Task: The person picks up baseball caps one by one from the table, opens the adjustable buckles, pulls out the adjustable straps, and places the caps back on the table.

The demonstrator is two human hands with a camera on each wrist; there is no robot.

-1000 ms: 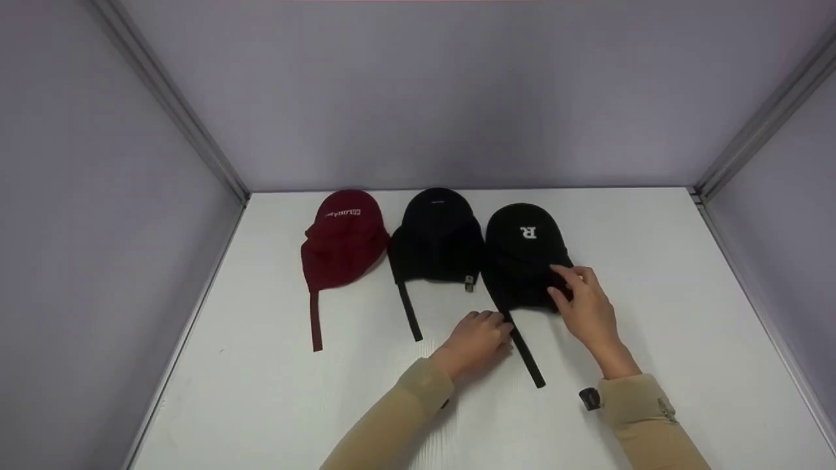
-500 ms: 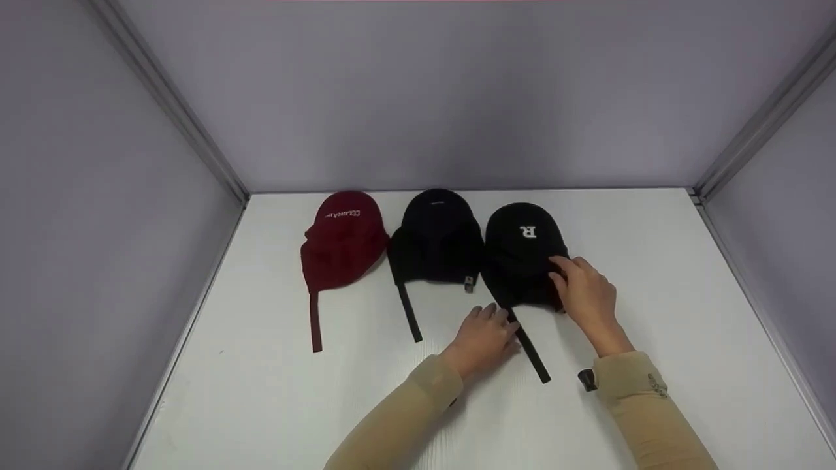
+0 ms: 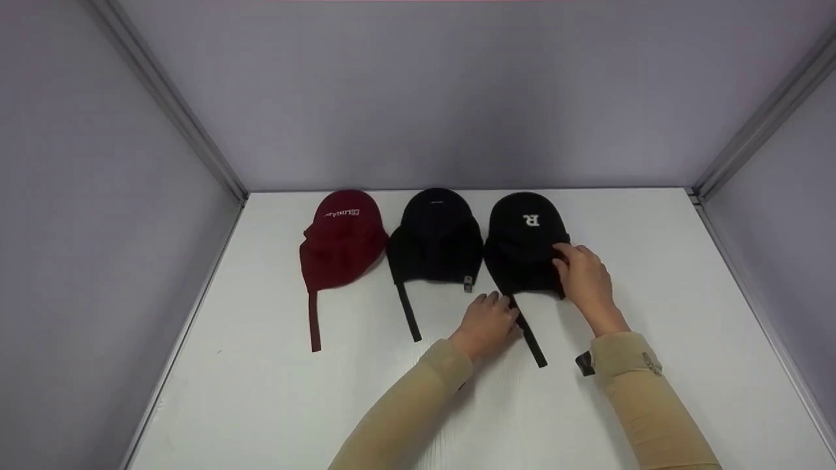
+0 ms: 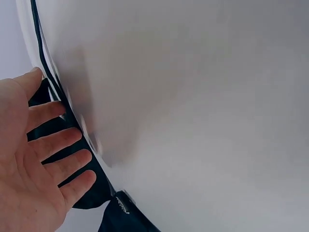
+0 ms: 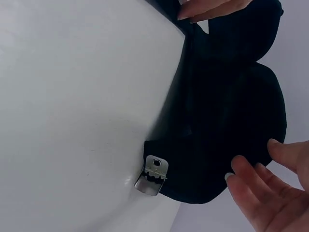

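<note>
Rightmost of three baseball caps is a black cap (image 3: pixel 522 245) with a white letter R, its brim away from me and its strap running toward me. My right hand (image 3: pixel 586 281) touches its right side, thumb and fingers apart; in the right wrist view those fingertips lie at the cap's edge, near a metal buckle (image 5: pixel 151 176). My left hand (image 3: pixel 490 323) rests at the base of the loose strap (image 3: pixel 532 343). Its fingers look extended against the dark cloth in the left wrist view. A plain dark cap (image 3: pixel 436 245) sits in the middle, a red cap (image 3: pixel 343 245) at left.
The caps stand in a row along the back of a white table (image 3: pixel 261 391). A grey back wall (image 3: pixel 418 91) rises right behind them, with side walls left and right. Straps from the red and middle caps lie toward me.
The R cap has shifted back a little, now more level with the other two. Both hands have moved slightly forward with it; the left hand also went a bit to the right.
</note>
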